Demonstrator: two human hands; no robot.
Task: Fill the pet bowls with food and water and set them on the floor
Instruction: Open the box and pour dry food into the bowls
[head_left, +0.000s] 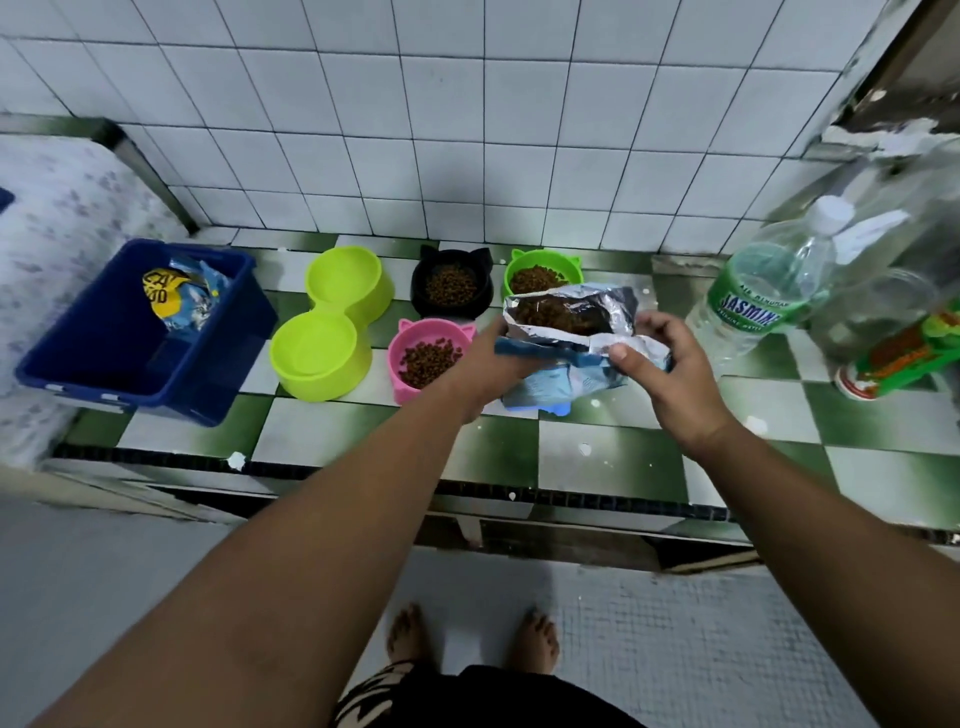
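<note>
While the foil-lined food bag (621, 312) hides all but a corner of a blue object (558, 410) beneath, left hand (488, 364) grips its left edge, right hand (670, 374) pinches its folded lip, cat-eared plastic pink bowl (397, 364) left of bag, black bowl (421, 293), green bowl (519, 262) behind, kibble (431, 358) in each.

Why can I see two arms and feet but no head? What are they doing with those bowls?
The camera sits on a person's head, looking down, right to their bare feet. Their left hand and right hand both hold an open silver-lined foil bag of brown kibble. On the green-and-white tiled counter stand a pink cat-eared plastic bowl, a black cat-eared bowl and a green cat-eared bowl, all holding kibble. The lime-green double bowl has none. A clear plastic water bottle stands at right; a dark blue plastic bin holds another packet.
</note>
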